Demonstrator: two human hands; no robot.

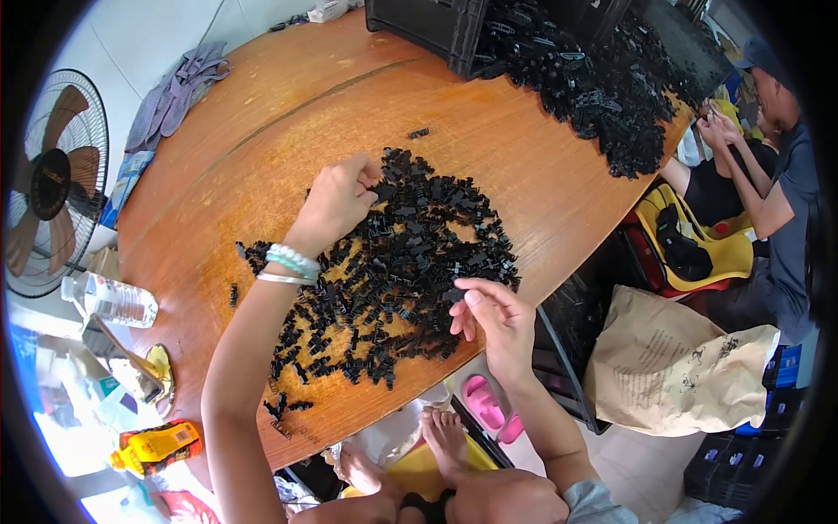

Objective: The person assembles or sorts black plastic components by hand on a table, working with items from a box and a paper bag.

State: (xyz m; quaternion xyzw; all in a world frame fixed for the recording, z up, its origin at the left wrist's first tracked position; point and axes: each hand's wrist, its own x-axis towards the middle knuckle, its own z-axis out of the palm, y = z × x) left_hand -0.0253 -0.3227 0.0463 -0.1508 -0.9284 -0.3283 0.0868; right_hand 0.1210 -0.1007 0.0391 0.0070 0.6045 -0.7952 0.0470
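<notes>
Small black plastic parts [410, 236], toothed or clip-like, lie in a loose spread on the wooden table [288, 131] in front of me. At the upper left of this spread is my left hand [339, 203], its fingers curled together at a black piece; the fingertips partly hide it. Beaded bracelets circle that wrist. My right hand [496, 325] hovers by the right side of the parts, thumb and forefinger slightly apart and the other fingers bent. Nothing shows clearly between them.
A large heap of black parts [585, 87] spills beside a black crate [419, 31] at the back right. At left stand a fan [52, 183], a water bottle [109, 299] and a yellow bottle [157, 447]. A paper sack [681, 362] and a seated co-worker [790, 183] are at right.
</notes>
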